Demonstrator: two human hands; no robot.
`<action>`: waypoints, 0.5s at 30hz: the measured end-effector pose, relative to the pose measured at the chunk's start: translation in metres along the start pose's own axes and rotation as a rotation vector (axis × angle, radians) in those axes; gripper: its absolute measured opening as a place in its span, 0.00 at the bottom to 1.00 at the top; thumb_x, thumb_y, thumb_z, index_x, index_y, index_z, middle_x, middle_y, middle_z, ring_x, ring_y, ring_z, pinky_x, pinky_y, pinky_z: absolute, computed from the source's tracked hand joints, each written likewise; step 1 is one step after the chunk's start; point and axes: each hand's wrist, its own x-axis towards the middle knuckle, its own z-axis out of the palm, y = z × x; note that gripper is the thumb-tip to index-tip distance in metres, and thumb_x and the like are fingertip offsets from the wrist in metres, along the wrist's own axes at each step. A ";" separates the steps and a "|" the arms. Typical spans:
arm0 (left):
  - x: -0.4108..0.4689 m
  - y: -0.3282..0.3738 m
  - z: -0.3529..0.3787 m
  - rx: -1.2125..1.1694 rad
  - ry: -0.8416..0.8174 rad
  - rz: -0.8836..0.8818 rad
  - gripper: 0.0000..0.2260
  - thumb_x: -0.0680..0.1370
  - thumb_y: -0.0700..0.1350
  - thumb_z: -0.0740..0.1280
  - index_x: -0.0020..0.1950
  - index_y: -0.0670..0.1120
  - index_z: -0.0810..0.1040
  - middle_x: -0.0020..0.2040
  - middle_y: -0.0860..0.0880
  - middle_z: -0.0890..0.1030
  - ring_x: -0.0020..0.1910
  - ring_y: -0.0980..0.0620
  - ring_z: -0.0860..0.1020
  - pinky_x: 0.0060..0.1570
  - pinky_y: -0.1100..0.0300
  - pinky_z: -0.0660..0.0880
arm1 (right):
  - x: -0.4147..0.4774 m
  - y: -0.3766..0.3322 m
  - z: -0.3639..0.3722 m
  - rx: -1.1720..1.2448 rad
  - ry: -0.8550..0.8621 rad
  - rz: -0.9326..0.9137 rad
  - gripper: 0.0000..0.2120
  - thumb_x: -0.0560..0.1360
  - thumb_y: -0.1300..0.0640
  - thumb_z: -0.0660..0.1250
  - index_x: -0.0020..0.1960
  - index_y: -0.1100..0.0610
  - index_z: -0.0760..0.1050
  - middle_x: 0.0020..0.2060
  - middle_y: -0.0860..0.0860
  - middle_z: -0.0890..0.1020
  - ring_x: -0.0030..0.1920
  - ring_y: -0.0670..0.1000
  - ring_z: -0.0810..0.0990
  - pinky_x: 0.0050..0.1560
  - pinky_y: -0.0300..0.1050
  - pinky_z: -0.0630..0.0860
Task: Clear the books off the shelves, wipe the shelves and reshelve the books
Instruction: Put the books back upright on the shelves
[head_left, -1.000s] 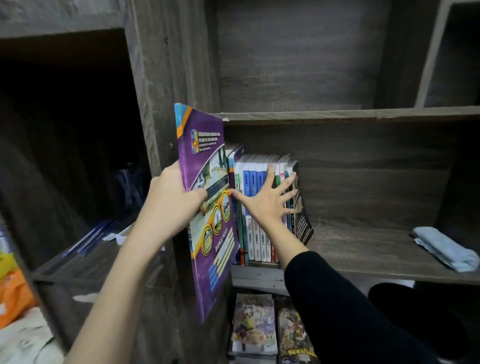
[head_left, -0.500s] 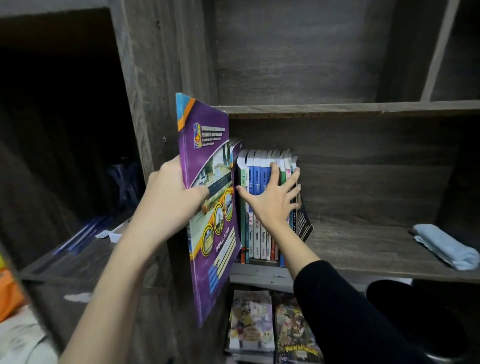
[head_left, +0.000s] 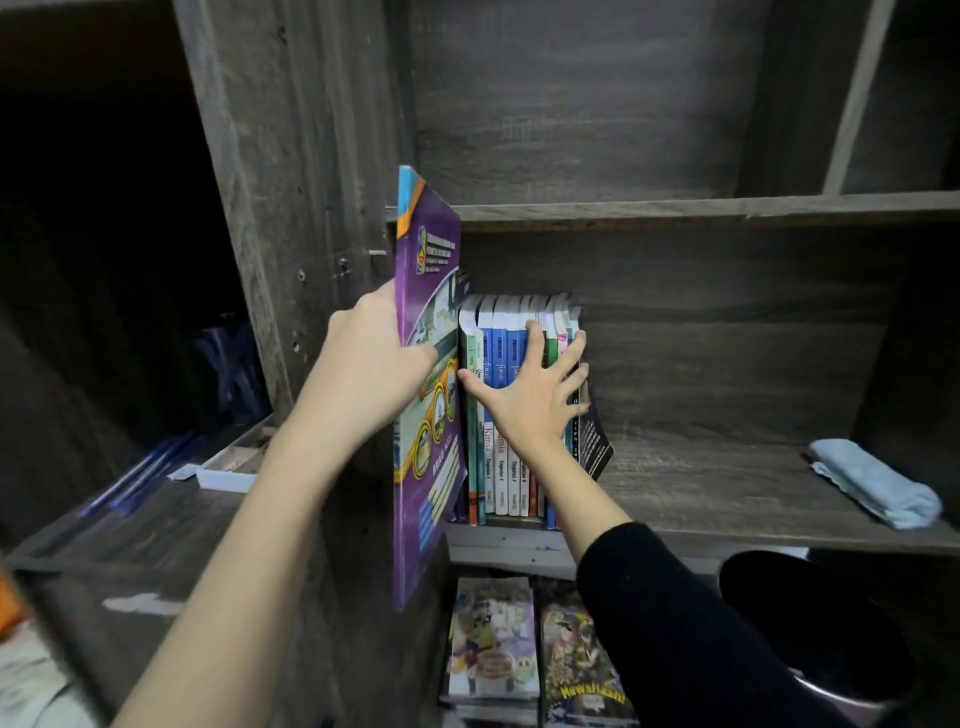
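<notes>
Well, the person is right up close to a dark wooden shelf (head_left: 727, 499). The left hand (head_left: 374, 379) holds a big purple book (head_left: 423, 291). The thumb lies over the front cover and the other fingers are curled round the back. The purple book stands up on its end, out in front of the shelf, just left of the other books. Its bottom edge hangs lower than the shelf board.

The right hand (head_left: 530, 400) is spread flat, with the fingers wide and straight. It presses on the spines of a row of books (head_left: 501, 478) and holds nothing. The arm has a black sleeve (head_left: 675, 623).

The row of books stands at the left end of the shelf. Most of the spines are blue and white, and some are green or red. A black book (head_left: 595, 447) leans at the right end of the row, with its bottom kicked out to the side.

A folded light blue cloth (head_left: 878, 486) lies on the same shelf, far off to the right, well apart from the books.

Under the shelf lie two comic books (head_left: 493, 639) side by side, with bright covers facing up.

To the left, past a wooden wall (head_left: 291, 208), a white tray (head_left: 228, 470) sits on another, darker shelf.
</notes>
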 end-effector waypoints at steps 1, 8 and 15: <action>0.002 0.000 0.003 0.000 -0.010 -0.003 0.14 0.73 0.35 0.63 0.35 0.51 0.65 0.31 0.56 0.72 0.34 0.52 0.69 0.30 0.67 0.63 | 0.000 0.000 0.000 0.001 -0.001 -0.001 0.50 0.65 0.27 0.65 0.77 0.44 0.45 0.75 0.59 0.36 0.74 0.68 0.43 0.66 0.75 0.53; 0.011 -0.004 0.017 0.009 0.018 0.015 0.12 0.71 0.36 0.62 0.37 0.54 0.66 0.35 0.52 0.75 0.43 0.42 0.72 0.38 0.59 0.63 | 0.000 0.000 0.000 -0.014 -0.005 -0.002 0.51 0.65 0.26 0.64 0.77 0.44 0.43 0.75 0.59 0.35 0.74 0.68 0.43 0.66 0.76 0.52; 0.001 -0.032 0.047 0.038 0.063 -0.011 0.18 0.72 0.38 0.61 0.62 0.46 0.70 0.43 0.41 0.78 0.45 0.38 0.73 0.42 0.56 0.65 | -0.001 0.000 -0.001 -0.031 -0.004 -0.008 0.50 0.66 0.26 0.63 0.77 0.45 0.44 0.75 0.59 0.35 0.74 0.68 0.43 0.65 0.75 0.53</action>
